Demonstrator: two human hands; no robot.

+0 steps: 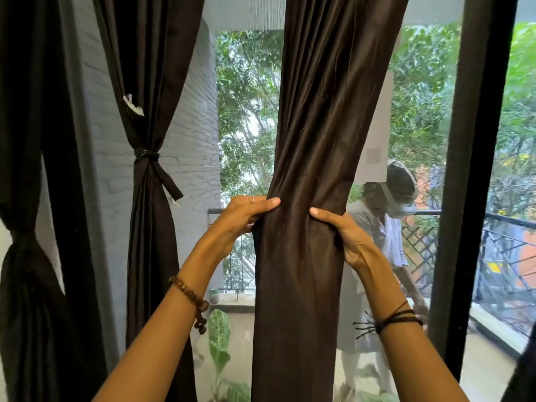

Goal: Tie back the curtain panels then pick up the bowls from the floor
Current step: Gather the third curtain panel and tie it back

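Note:
A dark brown curtain panel (316, 140) hangs in the middle of the window, gathered into a narrow column. My left hand (246, 217) grips its left side and my right hand (345, 236) grips its right side, squeezing the cloth between them at mid height. To the left, a second dark panel (148, 82) is bound by a knotted fabric tie (148, 156). A third gathered panel (23, 198) hangs at the far left edge. No bowls are in view.
A black window frame post (470, 169) stands to the right. Behind the mesh, a person (377, 242) bends over on the balcony by a metal railing (499, 256). A leafy plant (220, 338) sits low outside. A grey brick wall (188, 140) is on the left.

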